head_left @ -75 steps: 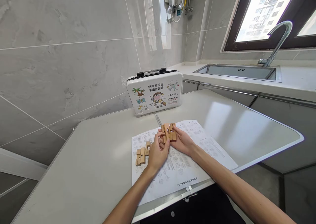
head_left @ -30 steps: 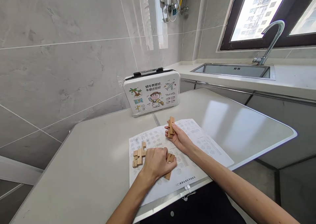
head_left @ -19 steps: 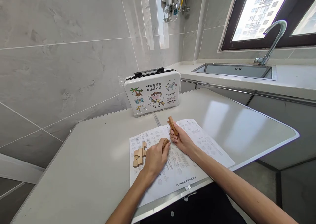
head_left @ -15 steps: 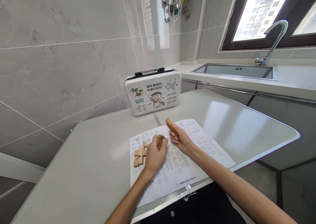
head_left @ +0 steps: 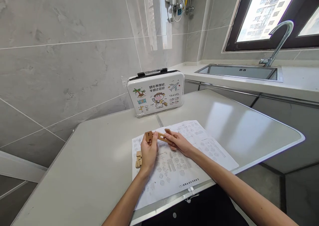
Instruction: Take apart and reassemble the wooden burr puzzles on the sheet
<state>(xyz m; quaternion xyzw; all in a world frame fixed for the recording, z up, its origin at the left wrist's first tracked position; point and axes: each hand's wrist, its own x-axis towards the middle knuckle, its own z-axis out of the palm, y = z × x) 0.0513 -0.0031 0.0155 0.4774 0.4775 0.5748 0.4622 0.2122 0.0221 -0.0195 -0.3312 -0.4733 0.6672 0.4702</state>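
My left hand [head_left: 150, 153] is closed around a notched wooden puzzle block [head_left: 148, 136] that bears a dark mark. In my right hand [head_left: 183, 144] are wooden puzzle pieces; a slotted piece [head_left: 161, 137] reaches across toward my left thumb, which appears to touch it. The end of another piece [head_left: 168, 131] sticks up above my right fingers. Beside my left wrist, several light wooden blocks [head_left: 138, 159] lie together, partly hidden by that hand. Both hands are over a printed sheet [head_left: 184, 176] covered with small diagrams.
A white case [head_left: 157, 93] with cartoon prints stands upright at the back of the pale folding table [head_left: 99, 159], close to the tiled wall. To the right, a counter holds a sink [head_left: 239, 71] with a curved faucet [head_left: 281, 40] under a window.
My left hand has turned and shifted left, raising its block into view. My right hand has lowered its pieces, and the slotted one now spans the gap between the hands.
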